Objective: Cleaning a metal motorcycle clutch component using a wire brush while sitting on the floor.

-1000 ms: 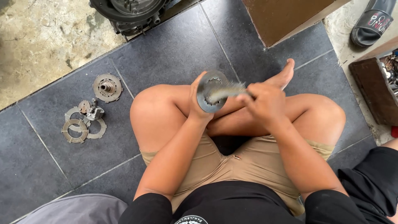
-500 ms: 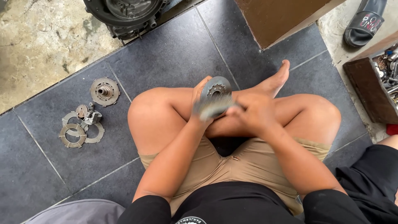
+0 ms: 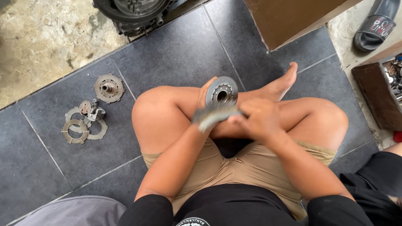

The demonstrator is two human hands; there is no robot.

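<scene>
I sit cross-legged on dark floor tiles. My left hand (image 3: 206, 95) grips a round grey metal disc with a toothed centre hole (image 3: 222, 91), held upright over my knees. My right hand (image 3: 257, 118) is closed on a wire brush (image 3: 215, 115), whose bristles are blurred and lie against the lower edge of the disc.
Several metal discs and rings (image 3: 86, 119) lie on the tiles to my left, one with a hub (image 3: 109, 88). A black engine part (image 3: 134, 12) stands ahead, a brown box (image 3: 293, 19) at upper right, a sandal (image 3: 374, 25) and a wooden box of parts (image 3: 379, 94) at right.
The brush has swept from the disc's upper face down to its lower edge. The disc has stayed in my left hand with little shift.
</scene>
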